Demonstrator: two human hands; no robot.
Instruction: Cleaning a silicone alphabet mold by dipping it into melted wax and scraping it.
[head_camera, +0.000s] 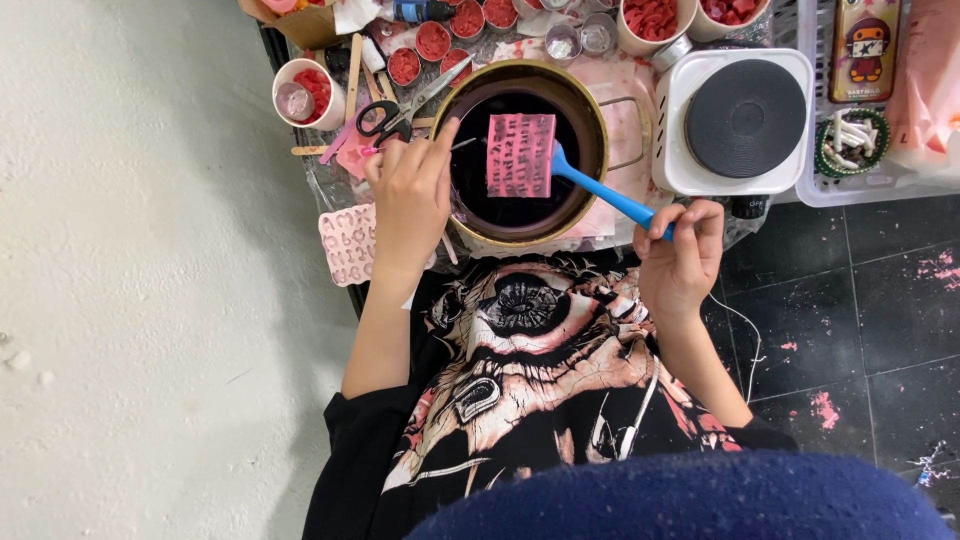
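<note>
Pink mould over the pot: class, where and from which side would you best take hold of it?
Grip the pink mould by its bare left edge, coming from the left: the blue spatula held by the right hand occupies the right side, and the left hand is already close.

Open floor to the right, pot (520, 150) hemmed by hotplate (735, 120), scissors (400, 110), cups (305, 90) behind, pink mould (348, 245) seemingly crowding the left edge.

Left hand (410, 195) reaches forward, fingers pinched; right hand (682, 250) curls in a closed grip.

Cluttered worktable (335, 190) with pot (520, 235), hotplate (735, 125), scissors (395, 112).
</note>
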